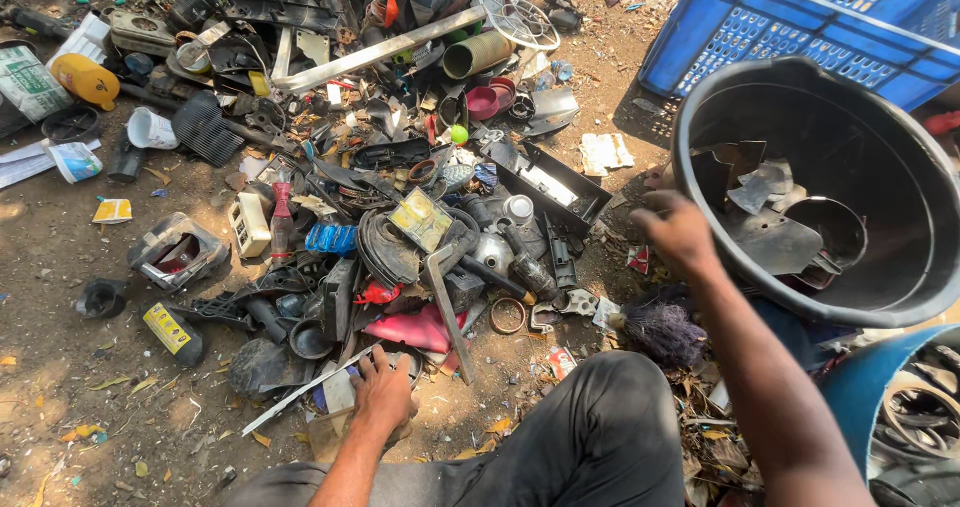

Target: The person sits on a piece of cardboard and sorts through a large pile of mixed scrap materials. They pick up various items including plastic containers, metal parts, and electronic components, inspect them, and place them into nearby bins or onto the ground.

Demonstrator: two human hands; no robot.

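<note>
Left hand (382,395) pressed down, fingers spread, on flat scrap pieces (335,392) at the pile's edge; right hand (680,232), loosely curled, gripped the round black plastic tub (800,302) by its rim.

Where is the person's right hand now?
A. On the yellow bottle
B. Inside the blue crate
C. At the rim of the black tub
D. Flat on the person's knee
C: the right hand is raised at the near rim of the black tub, which holds dark scrap pieces.
</note>
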